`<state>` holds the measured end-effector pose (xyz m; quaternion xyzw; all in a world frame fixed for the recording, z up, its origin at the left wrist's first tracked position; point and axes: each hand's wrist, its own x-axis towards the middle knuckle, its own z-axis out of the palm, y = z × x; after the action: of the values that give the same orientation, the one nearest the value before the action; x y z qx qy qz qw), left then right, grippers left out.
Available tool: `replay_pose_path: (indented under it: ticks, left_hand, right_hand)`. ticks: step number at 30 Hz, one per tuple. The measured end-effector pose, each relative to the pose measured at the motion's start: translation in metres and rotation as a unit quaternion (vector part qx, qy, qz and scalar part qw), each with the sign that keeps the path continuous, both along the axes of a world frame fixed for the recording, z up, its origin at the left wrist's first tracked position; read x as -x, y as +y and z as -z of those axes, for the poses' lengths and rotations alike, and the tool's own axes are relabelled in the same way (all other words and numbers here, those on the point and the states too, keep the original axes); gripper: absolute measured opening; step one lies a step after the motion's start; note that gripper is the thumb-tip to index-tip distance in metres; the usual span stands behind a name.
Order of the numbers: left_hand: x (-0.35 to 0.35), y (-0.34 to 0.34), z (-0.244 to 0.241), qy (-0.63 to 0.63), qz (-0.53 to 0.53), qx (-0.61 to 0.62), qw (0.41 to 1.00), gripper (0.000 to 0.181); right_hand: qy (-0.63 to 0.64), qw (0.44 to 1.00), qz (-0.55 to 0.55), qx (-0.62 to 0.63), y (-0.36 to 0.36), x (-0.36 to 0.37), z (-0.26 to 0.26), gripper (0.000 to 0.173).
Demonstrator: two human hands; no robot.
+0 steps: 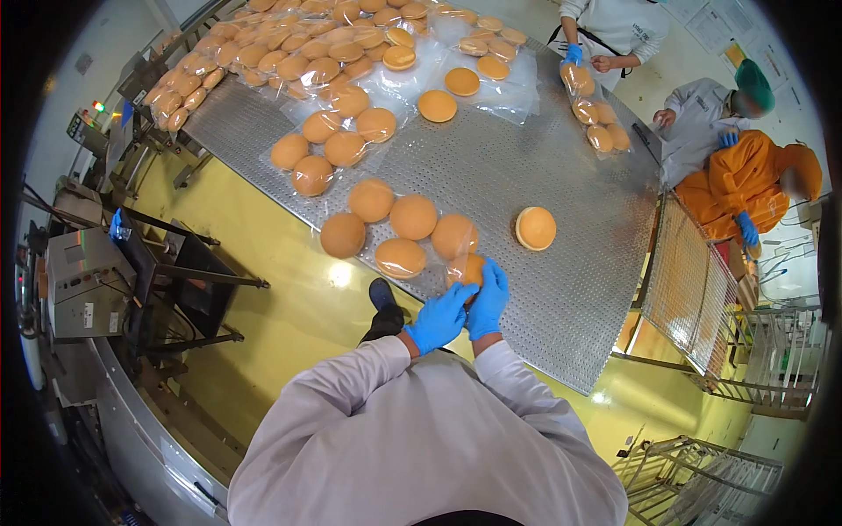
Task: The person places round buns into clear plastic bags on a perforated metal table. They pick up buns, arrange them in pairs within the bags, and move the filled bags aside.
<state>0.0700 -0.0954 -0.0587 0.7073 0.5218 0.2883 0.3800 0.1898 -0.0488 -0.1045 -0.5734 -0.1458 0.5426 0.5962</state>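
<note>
Both my hands wear blue gloves and meet at the near edge of a perforated metal table (566, 296). My right hand (489, 299) grips a round golden bun (466, 271) from its right side. My left hand (442, 319) is at the mouth of a clear plastic bag (431, 262), its fingers against the same bun. The bag lies flat and holds several more buns (413, 217) in two rows. Part of the bun and the bag's opening are hidden behind my fingers. To the right, a single loose bun (536, 228) rests on the bare metal.
Another bag of buns (345, 148) lies just beyond, and a large heap of bagged buns (309, 49) covers the far left. Two loose buns (437, 106) sit near it. Across the table a co-worker's gloved hand (574, 54) holds a filled bag (595, 112). Wire racks (691, 283) stand right.
</note>
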Motion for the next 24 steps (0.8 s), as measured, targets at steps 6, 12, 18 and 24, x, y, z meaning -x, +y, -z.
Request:
replay_pose_path:
  ticks: [6, 12, 18, 24]
  left_hand:
    - [0.000, -0.003, -0.011, 0.009, 0.006, -0.039, 0.999, 0.068]
    - [0.005, -0.016, -0.006, 0.011, -0.055, -0.060, 0.997, 0.075]
    - [0.017, -0.014, 0.006, 0.027, -0.071, -0.055, 0.996, 0.075]
    - [0.029, -0.016, 0.012, 0.004, -0.113, -0.029, 0.993, 0.061]
  right_hand:
    - [-0.044, 0.987, -0.147, -0.056, -0.021, -0.045, -0.015, 0.048]
    - [-0.126, 0.969, -0.212, 0.011, -0.024, -0.016, -0.014, 0.050]
    - [-0.167, 0.964, -0.205, -0.044, -0.038, 0.014, -0.009, 0.059]
    - [-0.206, 0.953, -0.219, -0.039, -0.017, 0.031, -0.013, 0.053]
